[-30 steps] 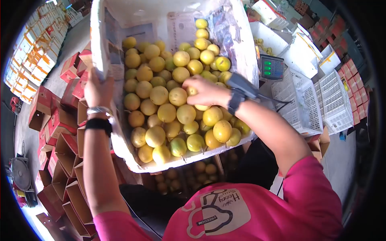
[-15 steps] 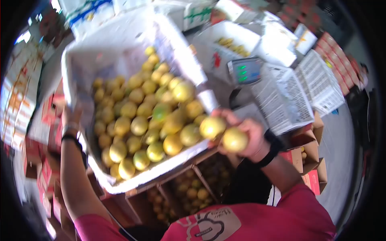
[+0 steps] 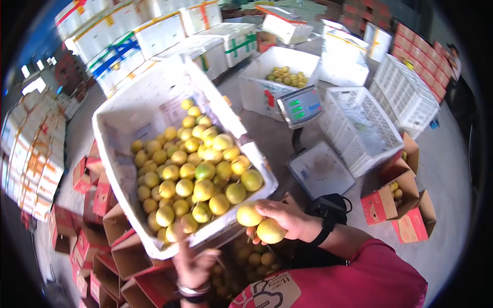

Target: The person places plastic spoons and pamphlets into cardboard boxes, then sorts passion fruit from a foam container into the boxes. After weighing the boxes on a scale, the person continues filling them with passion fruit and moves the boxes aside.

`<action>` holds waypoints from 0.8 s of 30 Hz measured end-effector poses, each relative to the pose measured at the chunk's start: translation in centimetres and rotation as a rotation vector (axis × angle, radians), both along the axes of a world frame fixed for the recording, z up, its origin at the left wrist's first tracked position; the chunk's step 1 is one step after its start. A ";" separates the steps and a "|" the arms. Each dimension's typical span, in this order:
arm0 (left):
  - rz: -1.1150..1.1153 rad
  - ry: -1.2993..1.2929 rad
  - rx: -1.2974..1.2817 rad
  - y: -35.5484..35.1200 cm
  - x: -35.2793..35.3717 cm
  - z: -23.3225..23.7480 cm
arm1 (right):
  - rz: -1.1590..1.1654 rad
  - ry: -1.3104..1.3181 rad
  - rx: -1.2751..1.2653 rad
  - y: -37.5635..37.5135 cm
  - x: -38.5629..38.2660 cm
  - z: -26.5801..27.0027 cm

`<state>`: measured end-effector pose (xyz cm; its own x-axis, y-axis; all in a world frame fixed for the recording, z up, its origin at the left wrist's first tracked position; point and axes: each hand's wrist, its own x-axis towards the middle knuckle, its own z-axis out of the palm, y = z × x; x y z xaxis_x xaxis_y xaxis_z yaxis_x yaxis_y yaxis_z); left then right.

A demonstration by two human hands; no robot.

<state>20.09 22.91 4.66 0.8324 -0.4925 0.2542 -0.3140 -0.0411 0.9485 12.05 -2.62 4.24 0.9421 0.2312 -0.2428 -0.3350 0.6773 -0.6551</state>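
Observation:
My right hand (image 3: 292, 219) holds two round yellow fruits, one (image 3: 249, 214) beside the other (image 3: 270, 231), just outside the near right corner of a white foam box (image 3: 134, 114). Many similar yellow fruits (image 3: 204, 190) fill the bottom of this tilted box, a few tinged green. My left hand (image 3: 192, 264), slightly blurred, is in front of the box's near edge with fingers spread and nothing visible in it. Below the hands, divided cardboard boxes hold more fruits (image 3: 254, 258), partly hidden by the foam box and my arms.
A scale with a lit display (image 3: 300, 106) and flat plate (image 3: 322, 169) stands right of the foam box. Beyond are another fruit-filled white box (image 3: 257, 92) and white plastic crates (image 3: 354, 149). Open red cardboard boxes (image 3: 138, 251) lie left; stacked foam boxes (image 3: 159, 38) stand behind.
My left hand has let go of the box's left side and moved to its near edge. My right hand, still with two fruits, has moved down and left. The view has shifted.

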 end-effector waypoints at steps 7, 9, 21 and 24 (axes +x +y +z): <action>-0.193 0.766 -0.713 -1.3 -7.7 -5.4 | 0.359 0.007 0.014 4.2 -1.9 -1.2; -0.272 0.856 -0.748 -0.5 -8.2 -5.1 | 0.365 0.046 -0.094 4.2 -2.9 -0.1; -0.222 0.846 -0.691 -1.8 -9.9 -5.2 | 0.275 -0.196 -0.465 4.5 -3.1 -0.1; -0.184 0.766 -0.539 -2.1 -9.7 -5.5 | 0.187 -0.426 -0.861 4.2 -2.8 -1.4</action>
<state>10.41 20.83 -0.84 0.7880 -0.6081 -0.0966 0.4421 0.4496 0.7762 9.28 1.62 2.83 0.9563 0.2888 -0.0461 -0.0089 -0.1289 -0.9916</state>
